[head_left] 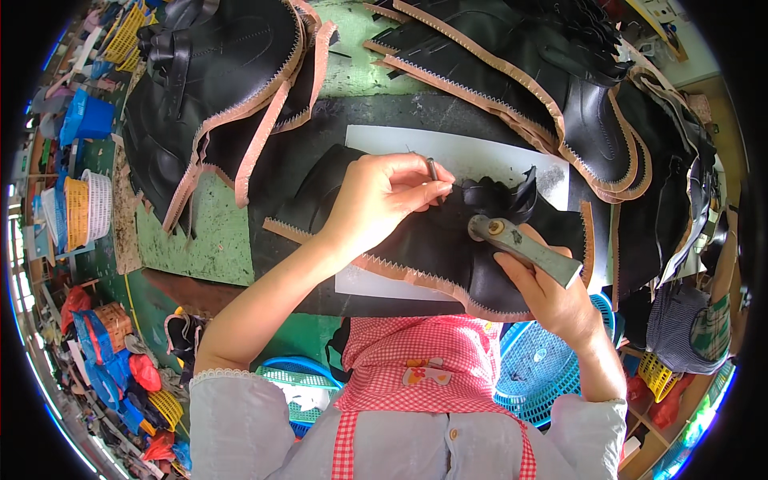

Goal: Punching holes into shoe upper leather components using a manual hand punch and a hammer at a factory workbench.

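Between thumb and fingers my left hand (380,196) pinches a slim metal punch (433,170), its lower end over a black leather shoe upper (424,244). My right hand (552,300) is closed around a hammer (528,250); its grey metal head hangs above the upper, to the right of the punch, and the handle is hidden by my hand. Tan edging with zigzag stitching borders the upper. Black straps (500,196) bunch up on it just beyond the hammer. Under it lies a white sheet (376,138) on a dark work mat (320,120).
Stacks of black uppers with tan edging lie at the far left (232,64) and far right (512,72). Blue baskets (536,364) stand below the bench edge. Another person (692,320) sits at the right. Cluttered baskets and bags (104,352) line the left side.
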`<state>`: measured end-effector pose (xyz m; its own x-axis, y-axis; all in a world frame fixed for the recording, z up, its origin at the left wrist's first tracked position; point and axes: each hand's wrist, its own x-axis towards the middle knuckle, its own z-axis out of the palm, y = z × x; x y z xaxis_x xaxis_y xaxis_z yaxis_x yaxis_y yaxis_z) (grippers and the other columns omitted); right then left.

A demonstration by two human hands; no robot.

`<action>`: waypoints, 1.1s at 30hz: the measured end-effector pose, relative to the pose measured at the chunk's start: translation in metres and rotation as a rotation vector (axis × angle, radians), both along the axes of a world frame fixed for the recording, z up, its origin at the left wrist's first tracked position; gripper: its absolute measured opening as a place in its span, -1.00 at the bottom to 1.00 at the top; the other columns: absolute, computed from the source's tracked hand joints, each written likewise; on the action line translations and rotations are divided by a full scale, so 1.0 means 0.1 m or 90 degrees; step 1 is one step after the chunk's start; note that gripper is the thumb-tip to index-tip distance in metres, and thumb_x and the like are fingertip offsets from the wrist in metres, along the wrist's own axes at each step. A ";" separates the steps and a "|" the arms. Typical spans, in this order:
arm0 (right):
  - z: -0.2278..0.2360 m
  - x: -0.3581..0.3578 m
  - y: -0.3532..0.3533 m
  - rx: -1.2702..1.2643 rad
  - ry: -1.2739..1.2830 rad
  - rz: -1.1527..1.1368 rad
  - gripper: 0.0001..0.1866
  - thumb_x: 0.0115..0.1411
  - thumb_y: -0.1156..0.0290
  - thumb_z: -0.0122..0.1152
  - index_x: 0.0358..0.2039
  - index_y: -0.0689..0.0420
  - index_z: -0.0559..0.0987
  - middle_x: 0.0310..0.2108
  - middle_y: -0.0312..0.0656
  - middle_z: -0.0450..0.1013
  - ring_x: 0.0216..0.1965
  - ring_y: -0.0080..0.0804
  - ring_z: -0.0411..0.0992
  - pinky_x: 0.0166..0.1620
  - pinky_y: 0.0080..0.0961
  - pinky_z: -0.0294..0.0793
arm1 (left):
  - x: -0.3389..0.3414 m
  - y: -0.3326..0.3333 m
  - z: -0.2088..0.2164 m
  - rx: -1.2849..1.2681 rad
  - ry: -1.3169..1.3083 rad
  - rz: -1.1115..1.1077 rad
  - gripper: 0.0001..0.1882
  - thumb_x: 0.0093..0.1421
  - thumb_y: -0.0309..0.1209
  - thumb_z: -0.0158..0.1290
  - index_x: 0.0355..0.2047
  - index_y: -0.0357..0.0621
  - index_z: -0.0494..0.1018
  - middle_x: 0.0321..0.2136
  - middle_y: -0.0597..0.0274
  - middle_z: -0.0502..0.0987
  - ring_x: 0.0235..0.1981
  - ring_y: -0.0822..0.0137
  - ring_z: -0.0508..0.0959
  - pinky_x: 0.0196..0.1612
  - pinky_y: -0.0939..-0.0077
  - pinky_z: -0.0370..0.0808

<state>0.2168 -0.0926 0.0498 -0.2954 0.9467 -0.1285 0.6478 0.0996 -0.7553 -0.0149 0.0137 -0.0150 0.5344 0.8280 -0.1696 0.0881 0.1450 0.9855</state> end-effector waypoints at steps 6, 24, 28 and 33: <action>0.10 -0.03 0.05 -0.036 0.023 -0.041 -0.87 0.27 0.52 0.18 -0.26 0.33 0.49 -0.45 -0.06 0.38 -0.57 -0.25 0.38 -0.48 -0.46 0.37 | 0.03 -0.09 -0.04 0.083 -0.001 0.031 -0.87 0.22 -0.54 0.18 -0.22 -0.31 0.61 -0.38 0.29 0.65 -0.31 0.53 0.63 -0.20 0.67 0.56; -0.06 -0.14 0.04 0.049 0.018 -0.016 -0.86 0.29 0.46 0.18 -0.25 0.25 0.44 -0.53 -0.01 0.40 -0.52 0.06 0.46 -0.50 -0.40 0.39 | -0.06 0.01 -0.02 -0.002 -0.025 -0.002 -0.83 0.28 -0.48 0.13 -0.19 -0.32 0.60 -0.42 0.28 0.65 -0.39 0.58 0.59 -0.26 0.67 0.55; -0.04 -0.15 0.03 0.003 0.027 -0.030 -0.87 0.29 0.48 0.17 -0.24 0.24 0.44 -0.52 0.00 0.40 -0.53 0.05 0.46 -0.50 -0.41 0.40 | -0.10 0.03 -0.02 -0.006 -0.021 -0.027 -0.82 0.31 -0.48 0.09 -0.14 -0.30 0.59 -0.33 0.24 0.65 -0.27 0.50 0.63 -0.19 0.64 0.58; 0.03 -0.12 0.11 0.042 0.052 -0.025 -0.85 0.29 0.48 0.17 -0.24 0.32 0.48 -0.51 0.01 0.38 -0.56 -0.03 0.40 -0.49 -0.40 0.37 | -0.08 -0.02 -0.02 0.095 -0.007 -0.032 -0.85 0.25 -0.57 0.12 -0.19 -0.33 0.59 -0.36 0.24 0.65 -0.30 0.58 0.60 -0.24 0.69 0.54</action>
